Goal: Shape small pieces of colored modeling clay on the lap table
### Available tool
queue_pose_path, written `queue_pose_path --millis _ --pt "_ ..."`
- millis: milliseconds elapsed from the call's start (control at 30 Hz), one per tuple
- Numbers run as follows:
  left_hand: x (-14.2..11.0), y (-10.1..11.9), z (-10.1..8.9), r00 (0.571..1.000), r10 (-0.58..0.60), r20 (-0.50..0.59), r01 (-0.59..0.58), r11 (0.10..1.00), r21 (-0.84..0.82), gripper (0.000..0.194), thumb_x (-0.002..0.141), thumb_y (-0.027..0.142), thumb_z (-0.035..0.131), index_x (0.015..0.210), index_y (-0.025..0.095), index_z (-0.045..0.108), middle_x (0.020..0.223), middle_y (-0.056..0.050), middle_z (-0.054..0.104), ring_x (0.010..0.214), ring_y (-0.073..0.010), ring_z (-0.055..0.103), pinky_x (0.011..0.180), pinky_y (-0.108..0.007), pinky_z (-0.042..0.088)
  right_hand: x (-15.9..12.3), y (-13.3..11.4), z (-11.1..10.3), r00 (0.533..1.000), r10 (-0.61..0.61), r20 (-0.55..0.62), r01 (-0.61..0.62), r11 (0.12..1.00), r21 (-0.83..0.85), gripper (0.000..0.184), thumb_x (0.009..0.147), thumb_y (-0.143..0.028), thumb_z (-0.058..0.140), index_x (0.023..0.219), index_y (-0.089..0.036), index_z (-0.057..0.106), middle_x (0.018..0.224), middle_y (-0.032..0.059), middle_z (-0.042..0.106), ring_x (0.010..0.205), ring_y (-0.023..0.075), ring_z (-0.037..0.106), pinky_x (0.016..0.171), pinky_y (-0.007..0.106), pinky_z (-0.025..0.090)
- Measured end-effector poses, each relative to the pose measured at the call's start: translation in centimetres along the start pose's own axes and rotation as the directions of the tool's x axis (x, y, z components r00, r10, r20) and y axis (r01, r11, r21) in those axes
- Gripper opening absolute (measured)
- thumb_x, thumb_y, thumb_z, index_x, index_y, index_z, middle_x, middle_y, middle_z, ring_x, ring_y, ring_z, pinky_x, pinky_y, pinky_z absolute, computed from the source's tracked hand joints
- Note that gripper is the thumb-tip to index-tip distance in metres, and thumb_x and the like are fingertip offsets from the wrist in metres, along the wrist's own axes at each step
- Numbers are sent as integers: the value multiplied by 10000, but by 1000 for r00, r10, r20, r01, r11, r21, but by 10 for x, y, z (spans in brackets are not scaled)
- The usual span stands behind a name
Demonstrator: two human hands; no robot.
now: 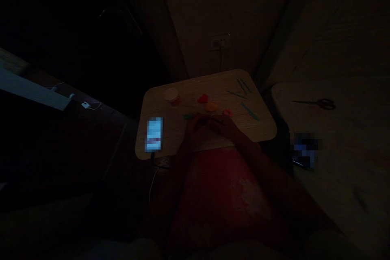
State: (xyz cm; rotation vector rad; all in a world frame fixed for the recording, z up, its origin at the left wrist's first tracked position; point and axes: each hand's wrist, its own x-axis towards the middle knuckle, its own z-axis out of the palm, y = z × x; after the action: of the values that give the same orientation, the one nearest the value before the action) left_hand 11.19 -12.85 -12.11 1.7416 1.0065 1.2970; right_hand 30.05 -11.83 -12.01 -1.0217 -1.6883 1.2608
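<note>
In dim light, my left hand (195, 125) and my right hand (224, 126) meet over the near edge of a small wooden table (173, 130). The fingers of both are curled in towards each other; whatever lies between them is too dark to make out. A green piece (188, 117) lies by my left fingers. Just beyond the hands rest an orange lump (211, 107) and a red lump (203, 98), which look like modelling clay. Near my right hand is a pink ring-like piece (227, 112).
Several thin teal strips (250, 111) lie on the table's right side. A round tub (172, 95) stands at the back left, with a lit phone (154, 135) on a cable nearer me. Scissors (324, 104) lie on a pale surface to the right. A wall socket (219, 43) is behind.
</note>
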Motion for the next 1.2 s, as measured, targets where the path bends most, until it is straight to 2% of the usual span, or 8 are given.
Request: queue_pose_path --millis 100,200,433,633,900,1033,1133,1200 --pt "0 1 3 998 -46 39 45 998 32 405 926 570 656 1086 201 700 1039 -81 726 968 -237 671 897 -377 545 -2 -3 -1 1000 24 7 -24 1000 9 559 907 -699 570 697 -184 631 539 -19 513 525 123 437 506 264 323" --pt "2 3 6 992 -108 68 103 992 72 409 934 608 637 988 203 663 905 -42 692 832 -198 627 779 -319 527 -4 -7 0 998 46 52 -47 999 11 596 905 -728 555 641 -194 573 529 -17 524 511 118 445 504 262 324" --pt "1 -3 7 991 -133 14 131 985 114 492 949 681 561 847 202 610 792 -32 618 750 -189 567 734 -330 491 -4 -2 2 994 -6 107 -8 991 130 579 924 -759 503 788 -203 591 665 -12 528 609 132 436 578 273 362" --pt "1 2 4 988 -149 49 131 957 259 452 1007 607 506 873 189 612 816 -31 653 751 -177 573 727 -305 487 0 4 0 995 -78 62 80 996 -32 425 956 -597 558 827 -197 620 726 0 578 682 149 487 660 285 396" --pt "-3 8 7 990 -99 97 65 950 305 396 1050 496 447 842 193 596 770 -27 645 681 -162 557 671 -293 440 -2 2 2 992 -124 29 126 989 -77 363 965 -474 548 728 -201 582 678 -2 592 668 152 508 646 280 394" --pt "-4 8 10 995 -81 52 60 944 326 403 1051 490 445 822 193 592 719 -22 610 641 -159 537 649 -298 426 -2 2 4 991 -128 -24 125 986 -107 329 966 -441 542 766 -195 631 709 15 632 682 162 531 654 285 413" --pt "-5 4 11 990 -112 -82 133 938 319 384 1030 526 500 913 186 636 814 -52 662 740 -190 599 736 -330 486 -1 3 5 985 -125 -122 113 988 -104 283 945 -429 571 884 -184 699 806 39 689 734 178 570 688 296 442" --pt "-5 0 11 974 -131 -184 179 945 274 415 1016 572 509 996 184 655 909 -80 689 853 -220 631 811 -358 513 0 2 4 981 -113 -156 98 990 -99 293 937 -441 583 872 -183 706 798 40 690 719 172 563 686 296 442"
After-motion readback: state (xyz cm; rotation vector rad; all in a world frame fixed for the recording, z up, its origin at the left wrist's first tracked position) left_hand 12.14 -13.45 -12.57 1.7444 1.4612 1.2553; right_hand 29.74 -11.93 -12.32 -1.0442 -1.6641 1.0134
